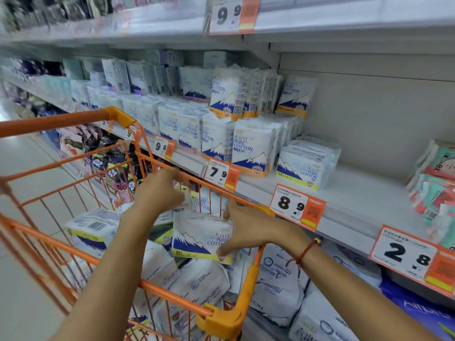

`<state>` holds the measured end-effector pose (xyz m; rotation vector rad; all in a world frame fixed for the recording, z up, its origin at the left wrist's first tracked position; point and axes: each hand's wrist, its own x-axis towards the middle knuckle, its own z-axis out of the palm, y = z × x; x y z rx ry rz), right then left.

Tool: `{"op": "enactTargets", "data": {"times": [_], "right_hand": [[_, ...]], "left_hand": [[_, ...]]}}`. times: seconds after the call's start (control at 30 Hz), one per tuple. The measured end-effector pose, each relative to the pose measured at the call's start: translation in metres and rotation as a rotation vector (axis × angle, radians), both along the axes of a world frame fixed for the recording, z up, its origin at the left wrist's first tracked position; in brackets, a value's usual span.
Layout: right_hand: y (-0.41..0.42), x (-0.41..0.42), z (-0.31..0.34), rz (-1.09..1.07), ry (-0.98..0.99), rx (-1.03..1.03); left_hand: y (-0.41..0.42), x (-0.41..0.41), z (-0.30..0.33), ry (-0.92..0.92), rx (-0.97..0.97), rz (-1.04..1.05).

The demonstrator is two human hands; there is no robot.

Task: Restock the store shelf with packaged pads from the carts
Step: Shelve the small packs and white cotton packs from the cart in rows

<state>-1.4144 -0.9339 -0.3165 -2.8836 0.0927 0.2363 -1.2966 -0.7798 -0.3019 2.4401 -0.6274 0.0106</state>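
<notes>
Orange wire and slick white plastic wrap are what I have under me: the cart is a thin metal basket with rounded plastic corners, heaped with soft, pillowy packs that look as if they slide over one another easily. My left hand reaches deep into the basket, fingers curled down onto a pack at the far side, though the blur there keeps me from telling whether I truly grip it or only press on it. Just right of those fingers, my right hand pinches a flat pad pack with a blue mountain print, thumb at its lower right corner and fingers over the top edge; it sits above the heap, still inside the cart. The film is glossy and loose, so I judge a corner pinch could slip, or the pack could snag on the cart rim below my wrist. Beyond my fingertips, up and to the right, the shelf is smooth pale metal, bare beside a short stack of matching packs; that stack could topple if nudged.
</notes>
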Motion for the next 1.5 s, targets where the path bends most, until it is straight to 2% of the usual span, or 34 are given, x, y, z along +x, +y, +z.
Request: {"op": "enactTargets", "data": {"times": [0.03, 0.07, 0.1, 0.2, 0.3, 0.43, 0.5, 0.57, 0.77, 0.93, 1.0, 1.1, 1.27, 1.4, 1.47, 1.5], "right_hand": [[0.001, -0.001, 0.001, 0.003, -0.002, 0.049], [0.002, -0.003, 0.002, 0.016, -0.017, 0.093], [0.003, -0.004, 0.004, 0.031, -0.039, 0.137], [0.002, -0.011, 0.021, 0.079, -0.111, 0.235], [-0.019, -0.024, 0.055, 0.100, -0.206, 0.218], [-0.065, -0.045, 0.086, -0.091, -0.472, 0.327], [-0.089, -0.049, 0.085, -0.240, -0.678, 0.367], [-0.107, -0.052, 0.078, -0.375, -0.772, 0.343], [-0.128, -0.041, 0.042, -0.489, -0.686, 0.267], [-0.130, -0.032, 0.025, -0.489, -0.717, 0.192], [-0.131, -0.030, 0.026, -0.491, -0.720, 0.082], [-0.131, -0.028, 0.028, -0.514, -0.711, -0.008], [-0.133, -0.025, 0.029, -0.548, -0.637, 0.011], [-0.126, -0.029, 0.037, -0.553, -0.555, -0.097], [-0.112, -0.027, 0.042, -0.526, -0.686, -0.142], [-0.100, -0.026, 0.047, -0.509, -0.793, -0.060]], "left_hand": [[0.002, 0.003, -0.007, 0.027, 0.300, 0.031], [0.004, 0.005, -0.011, 0.084, 0.495, 0.029], [0.006, 0.006, -0.013, 0.128, 0.575, 0.015], [0.008, 0.002, -0.016, 0.104, 0.612, 0.020], [0.000, -0.005, -0.022, -0.007, 0.681, 0.096], [-0.007, -0.006, -0.025, -0.134, 0.680, 0.152], [-0.005, -0.002, -0.024, -0.142, 0.597, 0.146], [-0.003, -0.002, -0.021, -0.157, 0.477, 0.149], [0.001, -0.008, 0.000, -0.189, -0.001, 0.152], [0.001, -0.015, 0.007, -0.207, -0.253, 0.132], [-0.001, -0.016, 0.013, -0.089, -0.469, 0.113], [-0.012, -0.019, 0.025, 0.236, -0.793, 0.012], [-0.023, -0.032, 0.027, 0.688, -0.854, -0.252], [-0.024, -0.037, 0.018, 0.855, -0.907, -0.318], [-0.027, -0.038, 0.016, 0.929, -0.959, -0.333], [-0.029, -0.039, 0.017, 0.962, -0.991, -0.340]]}}
